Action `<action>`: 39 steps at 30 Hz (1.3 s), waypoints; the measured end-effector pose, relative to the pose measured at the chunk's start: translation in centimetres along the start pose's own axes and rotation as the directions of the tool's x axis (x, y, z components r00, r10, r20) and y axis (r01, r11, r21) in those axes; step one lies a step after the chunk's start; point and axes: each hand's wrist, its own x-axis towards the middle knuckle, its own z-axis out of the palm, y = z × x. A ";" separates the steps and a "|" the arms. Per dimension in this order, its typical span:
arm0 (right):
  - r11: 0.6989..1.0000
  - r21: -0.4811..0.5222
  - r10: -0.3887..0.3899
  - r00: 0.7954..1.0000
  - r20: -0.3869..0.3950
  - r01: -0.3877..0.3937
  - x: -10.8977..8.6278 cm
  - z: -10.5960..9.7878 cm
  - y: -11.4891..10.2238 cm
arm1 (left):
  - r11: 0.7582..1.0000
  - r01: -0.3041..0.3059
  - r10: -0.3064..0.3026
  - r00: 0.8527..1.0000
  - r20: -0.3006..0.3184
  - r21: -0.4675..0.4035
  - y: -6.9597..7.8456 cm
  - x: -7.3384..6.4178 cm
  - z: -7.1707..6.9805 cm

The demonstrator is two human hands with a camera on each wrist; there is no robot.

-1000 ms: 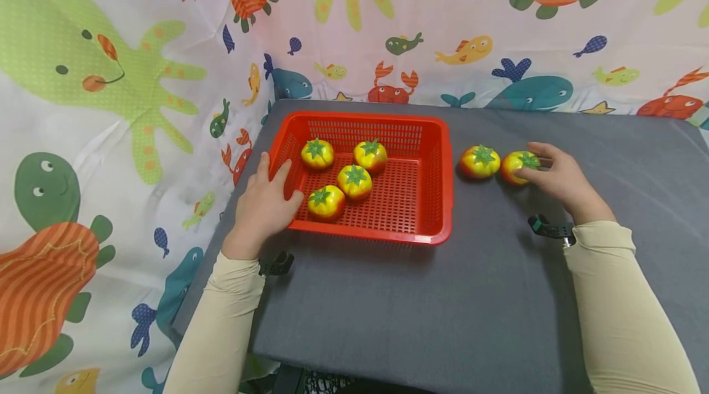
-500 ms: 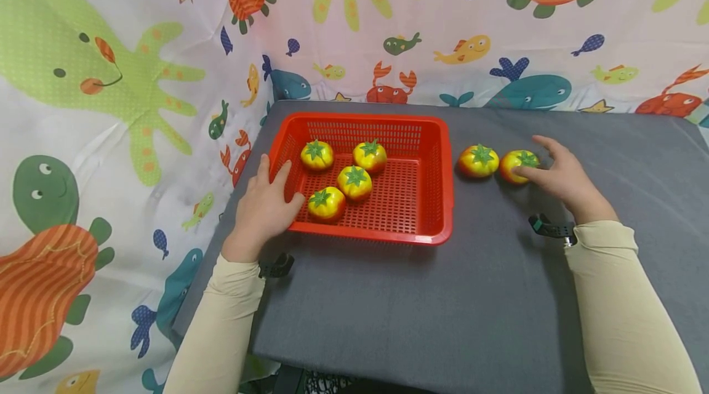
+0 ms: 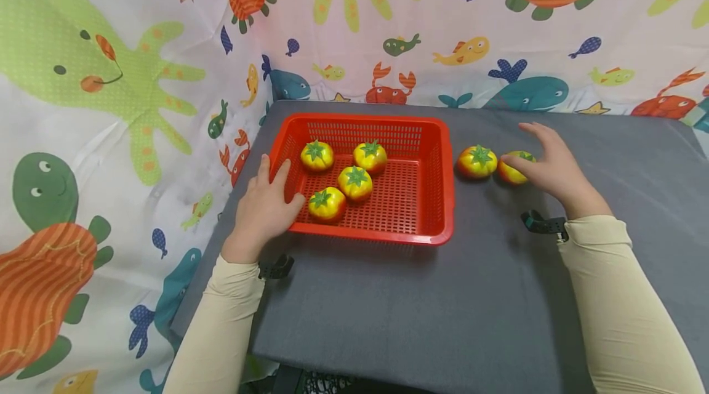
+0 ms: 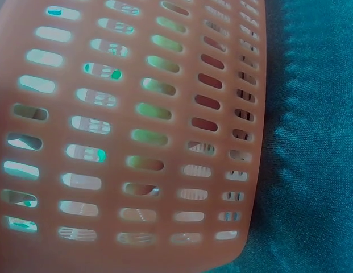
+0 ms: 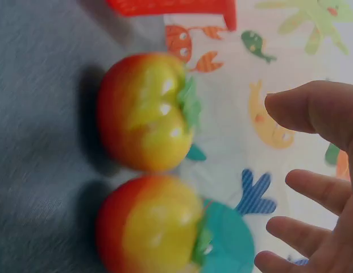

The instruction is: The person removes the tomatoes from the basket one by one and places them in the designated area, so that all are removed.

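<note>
My left hand (image 3: 263, 209) rests at the left rim of a red slotted plastic basket (image 3: 426, 238), fingers spread. In the left wrist view the basket's wall (image 4: 28, 253) fills most of the picture, and the hand is out of sight. My right hand (image 3: 556, 169) hovers over the right one of two red-and-yellow toy tomatoes (image 3: 512, 175), covering part of it. Its thumb and fingers are spread and hold nothing; the right wrist view has them apart from that tomato (image 5: 153, 227). Beside it sits the other tomato (image 3: 473, 165), near the basket's right side.
Inside the basket, several similar tomatoes (image 3: 327, 206) lie toward the left. Grey cloth covers the table (image 3: 388, 308). A white curtain (image 3: 343, 49) printed with sea animals hangs behind the table and along its left side.
My right hand has come up off the right tomato, its fingers spreading wider, and has shifted slightly left above it. The left hand and the basket have stayed put.
</note>
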 end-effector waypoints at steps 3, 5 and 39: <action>0.999 -0.013 -0.029 1.000 -0.004 0.029 0.3 0.0 -1.4 | 1.000 0.003 -0.003 1.000 -0.001 -0.006 -0.1 0.0 -0.1; 0.999 -0.018 -0.050 0.999 -0.003 0.050 0.5 0.0 -2.5 | 1.000 0.003 -0.003 1.000 -0.004 -0.012 -0.1 0.1 -0.2; 0.967 -0.033 -0.234 0.938 0.256 0.251 3.6 6.9 -16.8 | 0.999 -0.004 0.003 1.000 -0.029 -0.036 -0.6 0.2 -0.1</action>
